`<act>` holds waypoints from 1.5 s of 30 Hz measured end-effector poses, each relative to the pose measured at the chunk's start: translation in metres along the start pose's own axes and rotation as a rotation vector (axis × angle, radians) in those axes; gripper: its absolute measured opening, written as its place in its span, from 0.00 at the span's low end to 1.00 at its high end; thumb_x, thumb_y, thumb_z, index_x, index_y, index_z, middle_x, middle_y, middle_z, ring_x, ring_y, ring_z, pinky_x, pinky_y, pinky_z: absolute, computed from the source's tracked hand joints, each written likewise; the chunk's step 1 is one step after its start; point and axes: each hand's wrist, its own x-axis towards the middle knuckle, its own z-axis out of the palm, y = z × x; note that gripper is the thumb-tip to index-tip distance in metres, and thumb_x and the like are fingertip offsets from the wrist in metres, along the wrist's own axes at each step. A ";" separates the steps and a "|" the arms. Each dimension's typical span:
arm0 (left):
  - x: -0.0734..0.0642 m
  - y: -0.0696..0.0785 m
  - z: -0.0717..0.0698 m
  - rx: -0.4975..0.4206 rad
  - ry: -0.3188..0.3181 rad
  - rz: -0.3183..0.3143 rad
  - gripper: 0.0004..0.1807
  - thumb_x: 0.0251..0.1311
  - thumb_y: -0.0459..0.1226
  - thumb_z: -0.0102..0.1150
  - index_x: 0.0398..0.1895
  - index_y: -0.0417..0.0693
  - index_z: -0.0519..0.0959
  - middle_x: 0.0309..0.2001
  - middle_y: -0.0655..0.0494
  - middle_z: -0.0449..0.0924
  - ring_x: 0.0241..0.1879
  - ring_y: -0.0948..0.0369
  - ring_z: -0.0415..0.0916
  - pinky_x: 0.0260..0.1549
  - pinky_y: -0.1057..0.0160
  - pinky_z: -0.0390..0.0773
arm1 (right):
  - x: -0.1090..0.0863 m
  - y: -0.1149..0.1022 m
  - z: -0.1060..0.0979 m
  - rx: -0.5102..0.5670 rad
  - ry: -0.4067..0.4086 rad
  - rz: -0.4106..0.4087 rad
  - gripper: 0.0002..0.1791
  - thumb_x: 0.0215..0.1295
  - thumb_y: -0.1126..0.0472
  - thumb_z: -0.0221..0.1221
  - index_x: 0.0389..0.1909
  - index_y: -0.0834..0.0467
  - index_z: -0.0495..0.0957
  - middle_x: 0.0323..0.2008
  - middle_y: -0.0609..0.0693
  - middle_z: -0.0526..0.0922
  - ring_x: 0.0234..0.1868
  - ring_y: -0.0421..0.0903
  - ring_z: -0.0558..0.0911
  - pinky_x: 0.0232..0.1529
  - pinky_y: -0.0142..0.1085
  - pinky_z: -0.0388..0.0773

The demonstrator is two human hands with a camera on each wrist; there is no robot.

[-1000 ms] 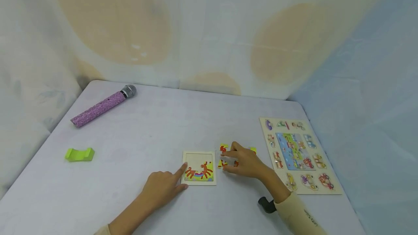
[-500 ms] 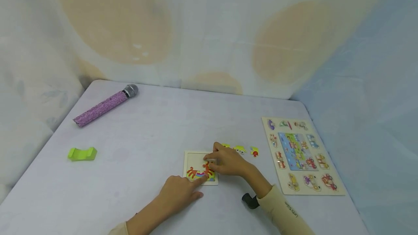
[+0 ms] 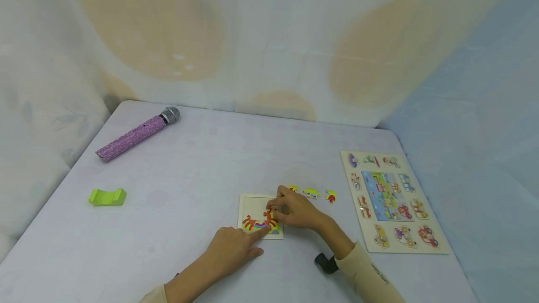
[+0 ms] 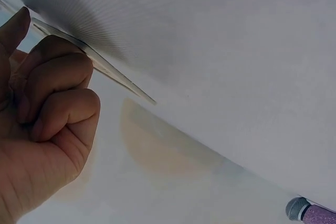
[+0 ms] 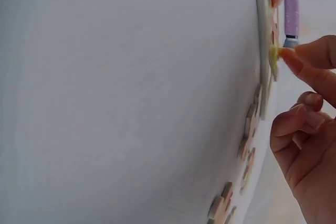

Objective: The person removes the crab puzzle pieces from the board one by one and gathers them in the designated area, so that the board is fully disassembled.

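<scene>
In the head view, a small square puzzle tray (image 3: 241, 212) with a wooden rim lies on the table, its lower half filled by red, yellow and rainbow pieces (image 3: 252, 224). My left hand (image 3: 230, 249) presses the lower right of the picture with a straight index finger; its other fingers curl under, as the left wrist view shows. Over the tray's right side, my right hand (image 3: 296, 209) pinches a yellow-edged puzzle piece (image 5: 274, 56) between thumb and index finger. Loose puzzle pieces (image 3: 311, 193) lie just beyond that hand, one partly hidden behind it.
A larger peg puzzle board (image 3: 389, 237) lies at the right. A purple glitter microphone (image 3: 132, 139) rests at the back left, with a green block (image 3: 107, 198) nearer. A black curved object (image 3: 326, 263) shows beside the right sleeve. Hanging cloth (image 3: 269, 36) closes off the back.
My right hand has brought a puzzle piece leftward from the loose pieces onto the tray's right side. My left index finger has shifted from the tray's left rim to the picture's lower right.
</scene>
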 end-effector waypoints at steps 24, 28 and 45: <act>0.001 -0.005 -0.004 0.011 -0.027 -0.024 0.25 0.59 0.57 0.63 0.61 0.71 0.78 0.12 0.63 0.65 0.13 0.64 0.60 0.17 0.63 0.60 | -0.015 0.012 -0.008 -0.113 0.007 0.026 0.19 0.53 0.54 0.74 0.47 0.53 0.87 0.32 0.48 0.67 0.31 0.39 0.67 0.30 0.27 0.64; 0.002 -0.017 -0.011 -0.004 -0.048 -0.082 0.27 0.60 0.57 0.62 0.63 0.69 0.77 0.12 0.62 0.65 0.14 0.65 0.58 0.17 0.64 0.60 | -0.015 0.010 -0.006 -0.133 0.022 0.010 0.19 0.53 0.52 0.74 0.46 0.52 0.87 0.32 0.47 0.68 0.30 0.37 0.66 0.29 0.27 0.63; 0.017 -0.053 -0.025 -0.035 -0.162 -0.228 0.54 0.47 0.69 0.64 0.75 0.52 0.64 0.15 0.58 0.65 0.19 0.61 0.59 0.22 0.61 0.63 | -0.012 0.012 -0.003 -0.320 0.092 -0.110 0.14 0.53 0.51 0.73 0.40 0.52 0.89 0.31 0.40 0.62 0.25 0.32 0.63 0.25 0.23 0.59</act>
